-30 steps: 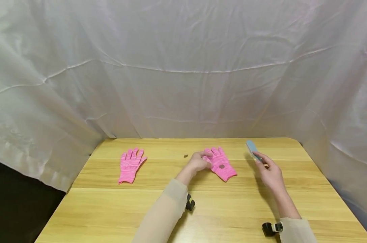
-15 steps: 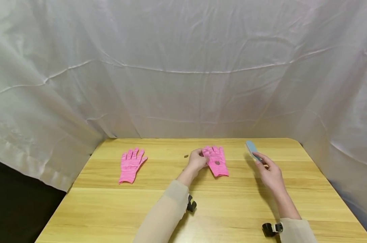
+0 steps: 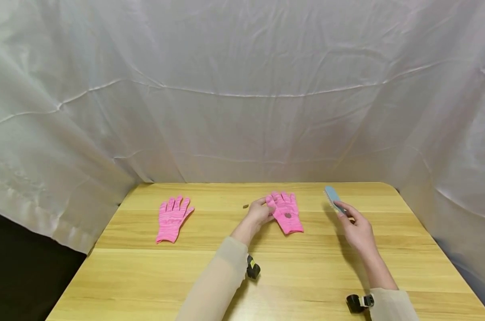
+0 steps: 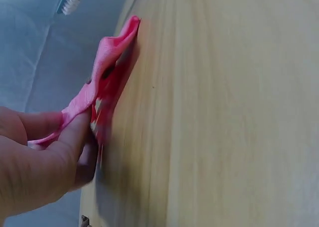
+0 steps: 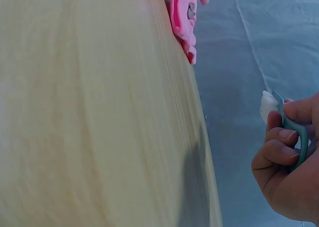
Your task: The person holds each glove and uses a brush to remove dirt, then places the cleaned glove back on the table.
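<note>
My left hand [image 3: 258,215] pinches a pink knit glove [image 3: 287,207] by its left side, between thumb and fingers. In the left wrist view the glove [image 4: 102,62] is partly raised off the wood. A dark brownish spot [image 3: 288,215] marks its palm area; whether it is a stain or a loose bit I cannot tell. Farther right, my right hand [image 3: 359,229] grips a light blue brush [image 3: 332,195] by its looped handle, above the table. White bristles [image 5: 268,106] show in the right wrist view. The brush and the held glove are apart.
A second pink glove [image 3: 171,219] lies flat at the left, fingers pointing away. One small brown bit [image 3: 245,206] rests on the wooden table [image 3: 146,285], left of the held glove. A grey curtain [image 3: 242,125] hangs behind and along both sides.
My left hand has taken hold of the glove's side; the glove has shifted slightly left and turned more upright. The right hand and brush have stayed about still.
</note>
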`<state>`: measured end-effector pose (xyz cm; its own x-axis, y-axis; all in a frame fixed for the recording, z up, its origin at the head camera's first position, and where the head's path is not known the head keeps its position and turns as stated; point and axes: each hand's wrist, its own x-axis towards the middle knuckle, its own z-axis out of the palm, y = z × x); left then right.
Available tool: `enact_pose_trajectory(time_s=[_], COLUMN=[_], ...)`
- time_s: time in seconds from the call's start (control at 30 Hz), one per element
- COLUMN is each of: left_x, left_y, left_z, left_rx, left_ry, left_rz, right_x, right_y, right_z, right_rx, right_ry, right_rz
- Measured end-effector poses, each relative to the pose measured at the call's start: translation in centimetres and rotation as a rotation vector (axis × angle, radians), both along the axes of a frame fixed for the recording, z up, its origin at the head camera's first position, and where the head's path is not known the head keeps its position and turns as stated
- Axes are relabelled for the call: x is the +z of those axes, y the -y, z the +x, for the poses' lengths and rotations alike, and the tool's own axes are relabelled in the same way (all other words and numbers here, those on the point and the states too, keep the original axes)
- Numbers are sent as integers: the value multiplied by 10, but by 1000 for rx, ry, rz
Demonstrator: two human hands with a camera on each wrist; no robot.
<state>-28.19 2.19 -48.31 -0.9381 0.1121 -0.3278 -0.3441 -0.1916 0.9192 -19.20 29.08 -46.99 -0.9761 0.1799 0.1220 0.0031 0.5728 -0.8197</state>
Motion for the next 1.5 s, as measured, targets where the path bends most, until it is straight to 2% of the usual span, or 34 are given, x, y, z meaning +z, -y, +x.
enact_pose_trajectory(time_s=[0.17,0.4,0.6,0.93,1.1,1.23,1.37,1.5], left_x=[-3,-6,-5,-9,-11,-11,-4,8], left_y=[0,-3,-3,-1,-3,-5,-4,1], left_z=[1,4,5,6,4,3,5,9], left_rx=[-32,-48,-92,-183,-183,-178,-169,-142], left_ry=[-6,-140,-146,-140,-153,-189,-224,-263], left_rz=[-26,-155,-207,-145,-90,-61,-31,-4], right_x=[0,0,0,-1,-1,-1,2,9], right_y=[0,0,0,1,1,1,3,9], right_z=[1,3,2,3,3,4,3,4], right_rx=[-1,12,3,1,0,2,1,2], right_ry=[11,11,-1,12,14,22,8,-23], right_rz=[1,-9,3,-3,4,-1,-12,-35])
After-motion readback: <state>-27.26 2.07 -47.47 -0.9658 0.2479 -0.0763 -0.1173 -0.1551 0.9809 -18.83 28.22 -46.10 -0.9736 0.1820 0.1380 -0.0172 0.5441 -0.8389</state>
